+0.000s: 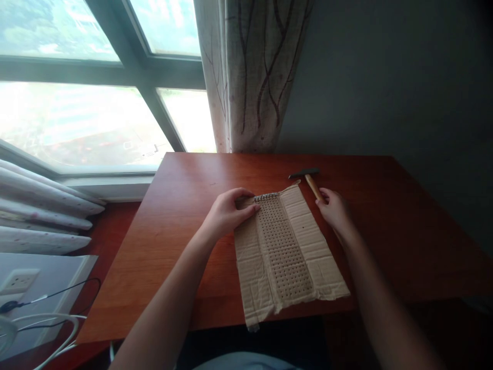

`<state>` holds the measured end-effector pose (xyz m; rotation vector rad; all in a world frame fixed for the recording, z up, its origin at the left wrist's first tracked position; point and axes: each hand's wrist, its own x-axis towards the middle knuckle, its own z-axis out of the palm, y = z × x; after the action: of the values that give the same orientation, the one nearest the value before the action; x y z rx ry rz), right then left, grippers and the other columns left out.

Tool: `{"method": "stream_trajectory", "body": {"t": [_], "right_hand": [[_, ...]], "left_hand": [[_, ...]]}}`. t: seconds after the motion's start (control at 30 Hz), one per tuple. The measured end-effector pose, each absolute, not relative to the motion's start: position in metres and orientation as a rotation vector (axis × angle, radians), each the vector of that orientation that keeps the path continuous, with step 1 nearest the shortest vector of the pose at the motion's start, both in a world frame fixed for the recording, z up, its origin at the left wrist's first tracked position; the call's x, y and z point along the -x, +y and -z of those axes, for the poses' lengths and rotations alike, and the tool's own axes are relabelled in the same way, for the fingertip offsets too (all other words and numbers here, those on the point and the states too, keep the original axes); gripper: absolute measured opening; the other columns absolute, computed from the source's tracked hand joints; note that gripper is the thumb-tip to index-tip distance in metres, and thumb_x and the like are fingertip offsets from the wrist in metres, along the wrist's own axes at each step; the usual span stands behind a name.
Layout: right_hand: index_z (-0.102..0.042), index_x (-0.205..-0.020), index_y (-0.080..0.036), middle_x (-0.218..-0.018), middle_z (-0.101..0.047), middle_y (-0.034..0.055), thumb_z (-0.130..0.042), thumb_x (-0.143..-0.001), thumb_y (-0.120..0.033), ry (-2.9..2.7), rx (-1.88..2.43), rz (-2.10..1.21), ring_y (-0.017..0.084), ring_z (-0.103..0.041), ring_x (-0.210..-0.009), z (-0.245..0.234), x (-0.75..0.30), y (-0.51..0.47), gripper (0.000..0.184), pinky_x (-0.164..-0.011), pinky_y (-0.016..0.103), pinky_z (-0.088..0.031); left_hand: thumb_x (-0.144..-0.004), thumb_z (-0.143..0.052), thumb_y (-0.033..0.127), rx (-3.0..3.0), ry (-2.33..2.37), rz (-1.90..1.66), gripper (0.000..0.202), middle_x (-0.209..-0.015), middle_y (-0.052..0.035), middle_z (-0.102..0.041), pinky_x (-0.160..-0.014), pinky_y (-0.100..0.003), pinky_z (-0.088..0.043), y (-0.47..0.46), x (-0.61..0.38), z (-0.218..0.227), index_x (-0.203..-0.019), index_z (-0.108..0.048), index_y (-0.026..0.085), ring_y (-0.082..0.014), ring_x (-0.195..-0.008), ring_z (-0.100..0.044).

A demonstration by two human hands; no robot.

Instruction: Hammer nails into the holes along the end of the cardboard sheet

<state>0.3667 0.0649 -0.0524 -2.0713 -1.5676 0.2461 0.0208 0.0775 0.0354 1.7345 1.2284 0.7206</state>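
Note:
A creased sheet of brown cardboard [287,252] lies on the reddish wooden table [185,226], its middle strip full of small holes. A short row of nails [266,196] stands along its far edge. My left hand [227,211] rests on the cardboard's far left corner, fingers curled and pinching at the nail row. A hammer [308,179] with a dark head and wooden handle lies just beyond the cardboard. My right hand [336,209] reaches to the handle's end, fingertips touching it, fingers partly bent.
A patterned curtain [254,72] hangs behind the table beside a large window [84,103]. A grey wall stands at the right. At lower left are a white surface with a power socket [17,280] and cables [50,318].

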Motion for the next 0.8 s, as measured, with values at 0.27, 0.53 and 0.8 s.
{"method": "stream_trajectory", "body": {"t": [0.27, 0.53, 0.8], "right_hand": [[-0.064, -0.127, -0.005, -0.119, -0.067, 0.0225, -0.054, -0.089, -0.017, -1.709, 2.235, -0.179, 0.031, -0.063, -0.111, 0.028, -0.333, 0.067, 0.041, -0.099, 0.04, -0.047], [-0.067, -0.116, -0.005, -0.108, -0.069, 0.0202, -0.055, -0.089, -0.016, -1.887, 2.275, -0.175, 0.029, -0.063, -0.103, 0.013, -0.315, 0.066, 0.032, -0.092, 0.034, -0.044], [-0.066, -0.118, -0.006, -0.109, -0.067, 0.0197, -0.054, -0.088, -0.02, -1.86, 2.22, -0.136, 0.029, -0.062, -0.101, 0.018, -0.307, 0.061, 0.035, -0.09, 0.034, -0.047]], "left_hand": [[-0.079, -0.076, 0.043, -1.728, 1.226, -0.735, 0.036, -0.103, -0.0082, -0.076, -0.083, -0.036, -0.056, 0.078, -0.021, -0.036, -0.105, -0.074, 0.018, -0.0239, -0.092, -0.07], [-0.079, -0.075, 0.043, -1.761, 1.226, -0.752, 0.036, -0.105, -0.0088, -0.075, -0.082, -0.037, -0.056, 0.077, -0.021, -0.036, -0.105, -0.074, 0.018, -0.0238, -0.092, -0.07], [-0.08, -0.075, 0.044, -1.771, 1.225, -0.755, 0.036, -0.105, -0.0087, -0.075, -0.086, -0.039, -0.056, 0.077, -0.021, -0.036, -0.105, -0.073, 0.018, -0.0249, -0.095, -0.07]]}}
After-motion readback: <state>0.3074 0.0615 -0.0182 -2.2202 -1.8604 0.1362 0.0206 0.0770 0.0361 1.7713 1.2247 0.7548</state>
